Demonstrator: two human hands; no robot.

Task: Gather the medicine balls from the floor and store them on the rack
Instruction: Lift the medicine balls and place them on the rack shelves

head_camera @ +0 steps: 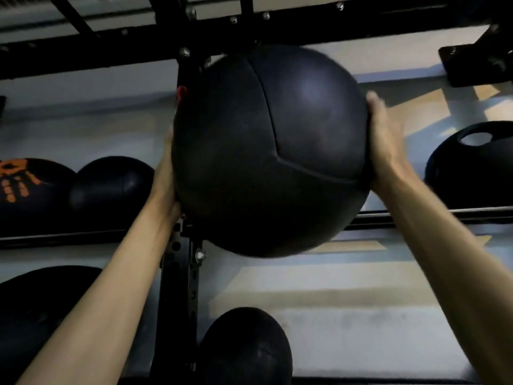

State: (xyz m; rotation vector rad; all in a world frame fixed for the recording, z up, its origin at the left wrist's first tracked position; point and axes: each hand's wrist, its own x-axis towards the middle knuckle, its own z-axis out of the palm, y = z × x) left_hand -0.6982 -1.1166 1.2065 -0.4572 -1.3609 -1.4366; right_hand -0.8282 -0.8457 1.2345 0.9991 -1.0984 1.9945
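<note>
1. The rack [180, 287] fills the view. It is a black metal frame with a holed upright post in the middle, a heavy beam across the top and thin shelf rails running left and right, set against a pale wall [333, 301].
2. The medicine ball [266, 151] is large, black and matte. It is held in the air between both hands, in front of the upright post, just under the top beam and level with the upper shelf. Its underside hangs lower than the rail on the right; whether it touches any rail cannot be told. Being round, it has no long axis. One seam runs from its top down to near the middle, where it meets a second seam sweeping to the lower right, so the seam junction faces the camera.
3. Other balls sit on the shelves. A ball with an orange handprint [27, 187] is at far left, with a plain black ball [111, 187] right beside it. A ball with a handle hole [472, 168] is at far right. On the lower level, one dark ball [244, 348] sits under the held one and another [36, 315] at the left edge.
4. The right hand [385, 145] lies flat on the ball's right side, fingers pointing up and pressed together — slightly blurred.
5. The left hand [166, 176] presses on the ball's left side. Only its heel and wrist show; the fingers are hidden behind the ball, so their spread cannot be told.
6. A silver bolt [200, 255] sits on the post just below the ball.
</note>
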